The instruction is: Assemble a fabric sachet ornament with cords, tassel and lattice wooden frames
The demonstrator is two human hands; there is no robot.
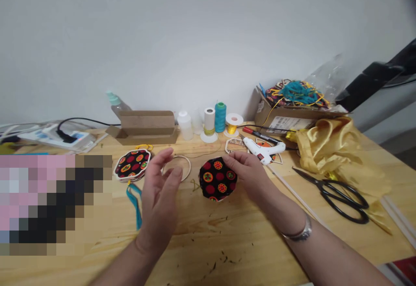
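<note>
on the wooden table [201, 234] in front of me, my right hand [250, 175] pins a black fabric disc [217, 178] with red and orange dots, fingers [232, 159] curled together over its right edge so it lies flat and steady; my left hand [160, 199] hovers just beside it, fingers apart and holding nothing, near a thin wooden ring [182, 167] that lies behind it; a second patterned piece [132, 164] sits to the left, a teal ribbon [134, 199] below it; the glue gun [264, 149] and the scissors [338, 193] lie off to my right, within reach, and thread spools [219, 117] stand by the wall
</note>
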